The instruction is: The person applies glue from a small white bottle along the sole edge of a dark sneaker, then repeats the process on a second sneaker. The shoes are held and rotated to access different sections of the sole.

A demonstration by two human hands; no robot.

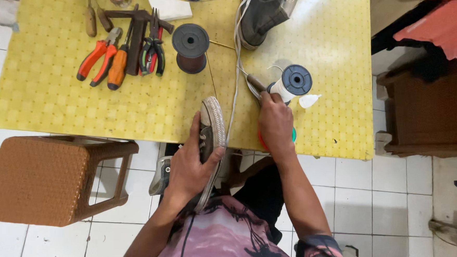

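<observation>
We clasp the sneaker (211, 138) in our left hand (190, 168), long axis toward twelve o'clock, while our right hand (274, 123), at three o'clock, grips a wooden-handled tool (255, 84) beside the white thread spool (291, 84).

Person: pink-and-lilac tie-dye T-shirt with black line print, short sleeves; dark trousers. Left hand (189, 169) and right hand (275, 124) bare, forearms uncovered.

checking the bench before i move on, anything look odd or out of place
Nothing stands out. The left hand holds a dark sneaker sole-up at the yellow table edge; the right hand rests by a white thread spool.
</observation>
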